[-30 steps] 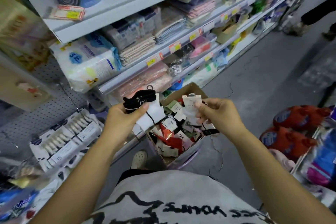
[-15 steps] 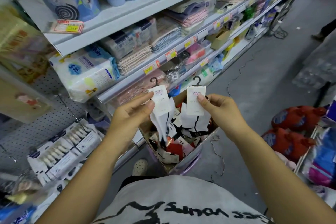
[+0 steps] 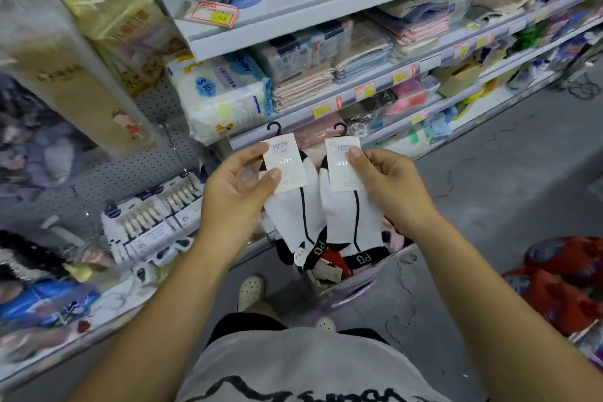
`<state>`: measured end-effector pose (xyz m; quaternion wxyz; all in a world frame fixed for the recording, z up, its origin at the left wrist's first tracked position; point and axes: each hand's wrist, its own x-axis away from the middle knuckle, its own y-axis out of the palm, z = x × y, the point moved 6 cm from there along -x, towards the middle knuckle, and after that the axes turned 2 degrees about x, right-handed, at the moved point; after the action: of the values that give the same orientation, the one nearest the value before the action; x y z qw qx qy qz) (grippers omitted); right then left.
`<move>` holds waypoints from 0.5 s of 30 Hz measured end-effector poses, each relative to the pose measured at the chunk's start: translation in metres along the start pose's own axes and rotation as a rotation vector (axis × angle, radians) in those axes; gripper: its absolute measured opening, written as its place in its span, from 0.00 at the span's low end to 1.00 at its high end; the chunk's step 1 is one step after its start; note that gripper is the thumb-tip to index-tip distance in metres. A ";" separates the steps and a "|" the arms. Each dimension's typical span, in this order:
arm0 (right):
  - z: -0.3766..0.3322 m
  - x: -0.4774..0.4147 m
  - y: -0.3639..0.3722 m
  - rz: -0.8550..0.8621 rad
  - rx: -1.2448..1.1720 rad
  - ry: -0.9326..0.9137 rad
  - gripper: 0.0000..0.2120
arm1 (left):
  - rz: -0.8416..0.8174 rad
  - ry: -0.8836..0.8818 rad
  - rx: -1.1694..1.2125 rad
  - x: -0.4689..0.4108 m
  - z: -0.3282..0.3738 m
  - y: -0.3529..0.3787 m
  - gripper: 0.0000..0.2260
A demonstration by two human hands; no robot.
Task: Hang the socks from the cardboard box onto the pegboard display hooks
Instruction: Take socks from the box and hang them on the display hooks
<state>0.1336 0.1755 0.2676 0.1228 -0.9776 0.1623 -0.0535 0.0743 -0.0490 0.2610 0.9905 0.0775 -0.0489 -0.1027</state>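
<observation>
1. The left sock pair (image 3: 293,212) is pinched by its paper card (image 3: 285,163) between thumb and fingers of the left hand (image 3: 238,192). The right sock pair (image 3: 349,225) is pinched in the same way by the right hand (image 3: 388,186). Both pairs are held just above the cardboard box (image 3: 381,263), side by side and almost touching.
2. Only the cards are gripped, not the fabric. If a card is bent or pulled loose, a pair could be dropped back into the box or onto the floor beside it.
3. The two black hanger hooks (image 3: 274,128) stand free above the cards and near each other. They could be tangled together if the pairs are brought closer.
4. The lower ends of the socks hang close to the heap inside the box. Another pair could be snagged and dragged out when these are carried away.
5. The pegboard (image 3: 98,179) lies up and to the left of the box and is blurred, so its display hooks can hardly be made out. With both hands occupied, no hand is free to steady a hook, and it could be missed.
6. White packets (image 3: 153,222) are placed at the pegboard, to the left of the box. They could be knocked by a passing arm.
</observation>
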 end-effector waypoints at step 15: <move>-0.087 0.012 0.236 -0.360 -0.035 -0.121 0.09 | 0.499 0.094 0.118 0.088 0.045 -0.246 0.18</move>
<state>0.0603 -0.0640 0.2913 0.1036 -0.9943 -0.0221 -0.0127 0.1072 -0.3120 0.2726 0.9801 0.1252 -0.0263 0.1517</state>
